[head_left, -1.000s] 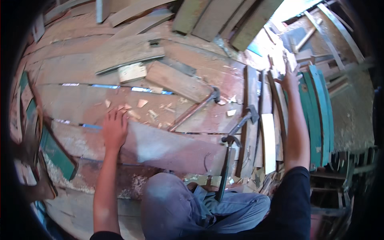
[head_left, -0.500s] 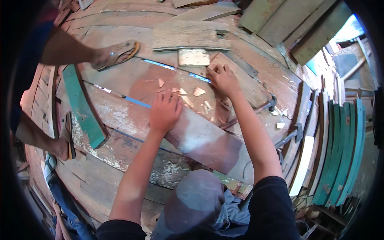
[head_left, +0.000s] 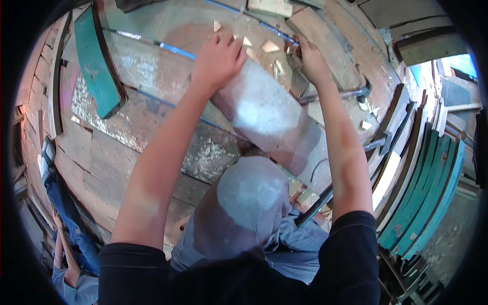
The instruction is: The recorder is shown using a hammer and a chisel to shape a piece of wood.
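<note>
A wide grey wooden board [head_left: 274, 119] runs at a slant in front of my bent knee. My left hand [head_left: 218, 60] is closed over its far left end, with the fingers curled across the wood. Farther right, my right hand [head_left: 312, 60] is closed in a pinch beside a gap in the planks, level with a long pale plank [head_left: 325, 46]. A brownish bit shows at its fingertips, too small to name. Between the hands are broken wood chips [head_left: 270, 46]. Near my right wrist lies a hammer [head_left: 364, 91], its handle partly hidden by my forearm.
A curved green board [head_left: 95, 68] lies at the left. A second hammer [head_left: 385, 142] rests right of my forearm, near stacked green slats [head_left: 424, 188]. Dark gaps with bright blue streaks cross the plank floor [head_left: 114, 157]. Another person's jeans [head_left: 71, 218] appear at the lower left.
The view has tipped back toward me, so the scene sits higher and the other person's sandalled feet have mostly left it. My left hand stays on the board; my right hand remains beside the gap.
</note>
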A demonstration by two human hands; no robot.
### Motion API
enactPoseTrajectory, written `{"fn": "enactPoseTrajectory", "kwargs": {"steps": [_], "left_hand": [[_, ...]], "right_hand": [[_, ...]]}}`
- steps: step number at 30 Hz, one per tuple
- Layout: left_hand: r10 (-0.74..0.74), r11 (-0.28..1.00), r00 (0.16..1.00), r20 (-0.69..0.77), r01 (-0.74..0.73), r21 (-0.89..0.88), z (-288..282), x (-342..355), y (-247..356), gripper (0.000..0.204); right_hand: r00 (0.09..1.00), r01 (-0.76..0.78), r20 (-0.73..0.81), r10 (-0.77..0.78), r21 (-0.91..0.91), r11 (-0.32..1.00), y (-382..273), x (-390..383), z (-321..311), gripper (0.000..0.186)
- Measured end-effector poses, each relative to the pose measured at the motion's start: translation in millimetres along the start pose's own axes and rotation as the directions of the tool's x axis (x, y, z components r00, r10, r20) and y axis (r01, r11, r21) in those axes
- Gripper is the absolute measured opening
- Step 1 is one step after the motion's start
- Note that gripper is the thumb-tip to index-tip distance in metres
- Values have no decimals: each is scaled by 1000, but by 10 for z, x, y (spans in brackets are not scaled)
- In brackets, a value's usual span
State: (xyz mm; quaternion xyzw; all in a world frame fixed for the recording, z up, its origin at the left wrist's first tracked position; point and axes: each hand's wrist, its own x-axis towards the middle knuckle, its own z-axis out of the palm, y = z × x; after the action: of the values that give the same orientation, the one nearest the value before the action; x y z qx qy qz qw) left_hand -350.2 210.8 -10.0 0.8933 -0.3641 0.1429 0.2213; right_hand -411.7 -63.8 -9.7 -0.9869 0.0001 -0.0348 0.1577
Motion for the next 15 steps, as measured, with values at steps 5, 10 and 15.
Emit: {"fn": "enactPoseTrajectory", "kwargs": {"steps": [5, 10, 15], "left_hand": [[19, 999, 999, -50, -18, 30, -7, -68, -8, 20], [-4, 1000, 1000, 24, 4, 13, -1, -48, 89, 24], [117, 982, 981, 156, -138, 133, 11, -141, -152, 32]], "right_hand": [[998, -67, -28, 64, -113, 991, -120, -77, 176, 39], [964, -11, -264, -20, -117, 993, -122, -359, -85, 38], [974, 214, -41, -223, -156, 964, -1, -894, -475, 29]]}}
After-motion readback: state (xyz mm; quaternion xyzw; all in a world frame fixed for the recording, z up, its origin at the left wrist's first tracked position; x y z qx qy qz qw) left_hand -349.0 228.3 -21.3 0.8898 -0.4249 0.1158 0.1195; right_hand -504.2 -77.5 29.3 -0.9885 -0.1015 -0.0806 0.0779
